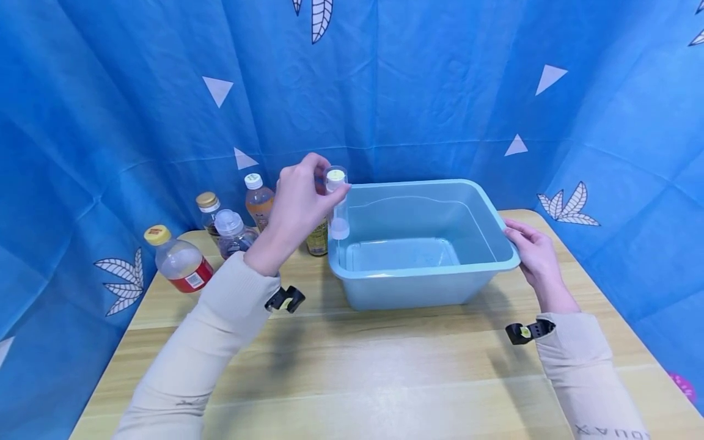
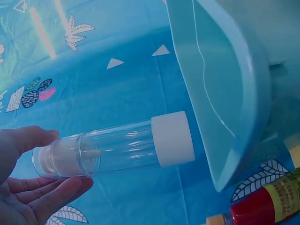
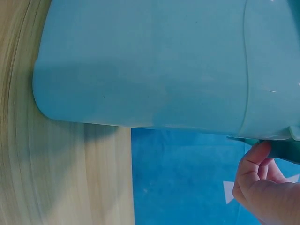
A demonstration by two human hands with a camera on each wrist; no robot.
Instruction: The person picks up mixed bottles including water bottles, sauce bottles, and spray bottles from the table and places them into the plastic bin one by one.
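My left hand [image 1: 294,201] pinches a slim clear pump bottle [image 2: 124,143] between thumb and fingers, at its capped end. Its opposite end is a wide white band [image 2: 173,139], pointing down beside the left rim of a light blue plastic basin [image 1: 423,271]. In the head view the bottle overlaps that rim. On the far side, my right hand [image 1: 533,250] grips the basin's right rim, with the fingers curled at the edge in the right wrist view. The basin stands on the wooden table.
Left of the basin stand a yellow-capped bottle [image 1: 181,263] with a red label, a clear-capped bottle [image 1: 231,229], a gold-capped bottle [image 1: 208,211] and a white-capped orange bottle [image 1: 258,201]. A yellow-labelled bottle [image 1: 317,241] is partly behind my left hand. A blue curtain [image 1: 412,91] hangs behind the table [image 1: 374,379].
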